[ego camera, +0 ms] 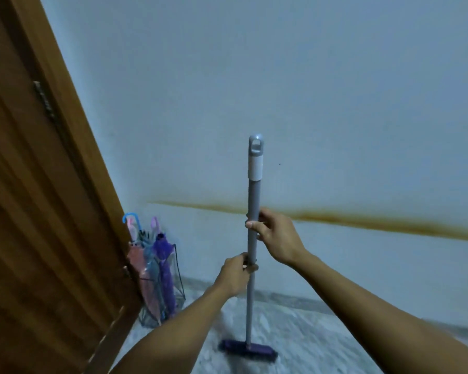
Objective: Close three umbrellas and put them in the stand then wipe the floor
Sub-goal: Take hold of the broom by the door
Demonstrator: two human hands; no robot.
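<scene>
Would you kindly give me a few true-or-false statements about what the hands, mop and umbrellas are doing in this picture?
1. Both hands grip the mop handle. True.
2. The left hand holds higher than the right hand. False: the left is lower.
3. The umbrellas lie open on the floor. False: they stand closed in the stand.
4. The mop head is on the floor. True.

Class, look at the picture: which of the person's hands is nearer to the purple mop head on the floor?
The left hand. It grips the grey handle lower down, closer to the mop head; the right hand grips the handle higher up, farther away.
</scene>
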